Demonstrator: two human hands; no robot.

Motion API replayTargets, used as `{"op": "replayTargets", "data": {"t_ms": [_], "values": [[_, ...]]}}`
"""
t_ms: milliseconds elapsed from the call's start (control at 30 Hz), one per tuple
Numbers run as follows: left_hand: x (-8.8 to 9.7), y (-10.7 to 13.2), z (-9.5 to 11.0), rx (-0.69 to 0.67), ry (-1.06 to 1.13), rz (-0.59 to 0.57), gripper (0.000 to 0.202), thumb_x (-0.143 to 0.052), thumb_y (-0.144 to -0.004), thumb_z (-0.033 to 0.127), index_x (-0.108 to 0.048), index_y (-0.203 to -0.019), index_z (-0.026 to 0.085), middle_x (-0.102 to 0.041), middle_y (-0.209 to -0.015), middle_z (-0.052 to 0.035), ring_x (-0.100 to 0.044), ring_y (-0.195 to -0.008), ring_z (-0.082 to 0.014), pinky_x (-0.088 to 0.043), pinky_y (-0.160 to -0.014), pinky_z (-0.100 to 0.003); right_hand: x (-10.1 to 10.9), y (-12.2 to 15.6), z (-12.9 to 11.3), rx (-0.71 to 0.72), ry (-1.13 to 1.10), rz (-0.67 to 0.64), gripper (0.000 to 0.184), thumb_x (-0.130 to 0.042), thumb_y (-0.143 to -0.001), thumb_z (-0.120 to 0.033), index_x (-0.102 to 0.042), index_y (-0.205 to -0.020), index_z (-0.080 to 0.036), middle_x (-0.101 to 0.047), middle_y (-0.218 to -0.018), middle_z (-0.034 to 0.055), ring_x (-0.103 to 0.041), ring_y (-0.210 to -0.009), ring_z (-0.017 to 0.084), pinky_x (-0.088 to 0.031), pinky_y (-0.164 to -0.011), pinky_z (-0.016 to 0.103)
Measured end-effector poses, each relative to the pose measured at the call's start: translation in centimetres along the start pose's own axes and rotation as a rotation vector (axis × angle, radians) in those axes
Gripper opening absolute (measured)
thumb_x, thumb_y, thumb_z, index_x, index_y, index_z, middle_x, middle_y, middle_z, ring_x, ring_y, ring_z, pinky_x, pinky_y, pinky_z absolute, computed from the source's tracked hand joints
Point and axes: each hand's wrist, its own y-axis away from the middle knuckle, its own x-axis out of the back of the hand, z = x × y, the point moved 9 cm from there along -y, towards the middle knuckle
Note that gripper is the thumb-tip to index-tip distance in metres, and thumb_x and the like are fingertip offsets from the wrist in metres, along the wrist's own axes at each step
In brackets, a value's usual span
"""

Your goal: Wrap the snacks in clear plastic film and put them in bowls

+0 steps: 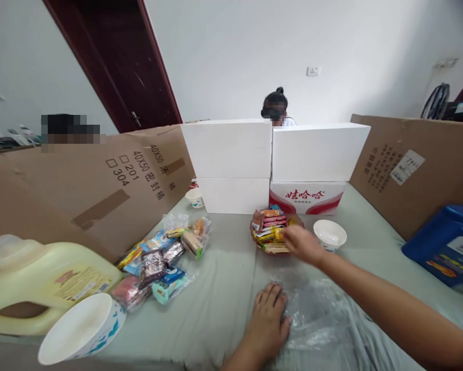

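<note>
My right hand point(304, 246) reaches over the right side of a reddish plate point(259, 247) filled with small wrapped snacks. Its fingers are curled together beside the yellow packets point(272, 236); what they hold, if anything, is hidden. My left hand point(266, 322) lies palm down on the pale green cloth point(204, 314), fingers extended and slightly apart, holding nothing. Beside it, under my right forearm, a crumpled clear plastic bag point(320, 317) is spread out. A white bowl point(330, 234) stands just right of the plate.
Packaged snacks point(153, 268) are heaped at left, near a pale yellow jug point(80, 252) and a tilted white bowl point(79, 327). White boxes point(233, 193) form a wall behind, with another bowl point(195, 197). Cardboard point(138, 185) flanks the left; a blue bottle point(447, 245) stands right. A person point(275, 105) sits beyond.
</note>
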Motion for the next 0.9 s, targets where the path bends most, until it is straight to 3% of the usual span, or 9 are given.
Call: {"op": "replayTargets", "data": {"t_ms": [100,133,267,367,467,533,633,767,900], "values": [[0.6,0.0,0.1,0.019,-0.045,-0.027,0.055,-0.056,-0.083,0.029,-0.050,-0.136,0.020,-0.036,-0.152,-0.0099,-0.027,-0.142,-0.0335,-0.027,-0.113,-0.055,-4.4,7.6,-5.1,0.171,-0.055,-0.177,0.022,-0.059,-0.083,-0.028,-0.067,-0.104,-0.026,-0.069,-0.100,0.0026,-0.062,-0.093,0.017,-0.047,-0.085,0.029],[0.9,0.1,-0.1,0.021,-0.063,-0.032,0.057,-0.057,-0.082,0.030,-0.048,-0.138,0.021,-0.034,-0.153,-0.0099,-0.024,-0.142,-0.0346,-0.027,-0.112,-0.056,-5.5,9.9,-5.7,0.200,-0.059,-0.211,0.031,-0.063,-0.081,-0.032,-0.065,-0.111,-0.026,-0.068,-0.108,0.0046,-0.061,-0.099,0.020,-0.047,-0.088,0.033],[2.9,0.9,-2.6,0.052,-0.110,-0.055,0.061,-0.064,-0.079,0.036,-0.050,-0.137,0.023,-0.036,-0.152,-0.0118,-0.029,-0.140,-0.0374,-0.030,-0.110,-0.058,-7.1,17.2,-1.2,-0.027,0.052,-0.268,0.076,-0.072,-0.070,-0.051,-0.049,-0.137,-0.023,-0.045,-0.145,0.0157,-0.036,-0.134,0.040,-0.031,-0.103,0.062],[5.7,1.9,-4.0,0.061,-0.111,0.011,0.053,-0.065,-0.078,0.035,-0.056,-0.129,0.021,-0.047,-0.143,-0.0137,-0.040,-0.134,-0.0356,-0.036,-0.107,-0.055,-6.4,21.0,2.4,-0.168,0.075,-0.262,0.086,-0.074,-0.067,-0.055,-0.045,-0.141,-0.022,-0.036,-0.150,0.0177,-0.025,-0.139,0.043,-0.024,-0.106,0.066],[8.4,3.2,-2.9,-0.039,-0.062,0.108,0.035,-0.059,-0.084,0.031,-0.063,-0.117,0.021,-0.059,-0.129,-0.0117,-0.049,-0.125,-0.0311,-0.040,-0.104,-0.051,-5.6,23.2,1.3,-0.051,-0.024,-0.215,0.095,-0.076,-0.063,-0.059,-0.040,-0.144,-0.025,-0.032,-0.152,0.0154,-0.023,-0.141,0.040,-0.020,-0.111,0.062],[8.2,4.2,-1.0,-0.171,0.003,0.030,0.035,-0.063,-0.082,0.035,-0.064,-0.115,0.023,-0.060,-0.126,-0.0101,-0.050,-0.124,-0.0297,-0.040,-0.105,-0.049,-5.6,24.4,-0.5,0.056,-0.090,-0.205,0.099,-0.078,-0.062,-0.057,-0.035,-0.147,-0.028,-0.031,-0.153,0.0131,-0.022,-0.142,0.038,-0.018,-0.114,0.060],[6.2,6.1,0.6,-0.280,0.049,-0.191,0.058,-0.076,-0.070,0.038,-0.058,-0.125,0.027,-0.054,-0.136,-0.0087,-0.043,-0.131,-0.0319,-0.037,-0.108,-0.051,-6.3,26.0,-2.4,0.140,-0.111,-0.214,0.084,-0.074,-0.072,-0.041,-0.036,-0.146,-0.027,-0.035,-0.152,0.0111,-0.024,-0.142,0.034,-0.020,-0.115,0.057],[5.7,8.1,0.3,-0.250,0.039,-0.243,0.025,-0.056,-0.085,0.016,-0.064,-0.107,0.025,-0.058,-0.132,-0.0054,-0.045,-0.131,-0.0260,-0.038,-0.108,-0.045,-6.2,27.3,-3.3,0.186,-0.142,-0.163,0.039,-0.050,-0.091,-0.020,-0.054,-0.129,-0.027,-0.054,-0.138,0.0076,-0.040,-0.135,0.024,-0.031,-0.113,0.047],[7.1,8.6,0.6,-0.159,0.161,-0.260,0.021,-0.045,-0.088,0.010,-0.061,-0.090,0.022,-0.068,-0.107,-0.0030,-0.062,-0.103,-0.0173,-0.049,-0.091,-0.029,-4.9,27.1,-2.8,0.047,-0.393,-0.121,0.025,-0.041,-0.096,-0.024,-0.061,-0.111,-0.023,-0.068,-0.112,0.0076,-0.063,-0.106,0.018,-0.049,-0.093,0.032]]}}
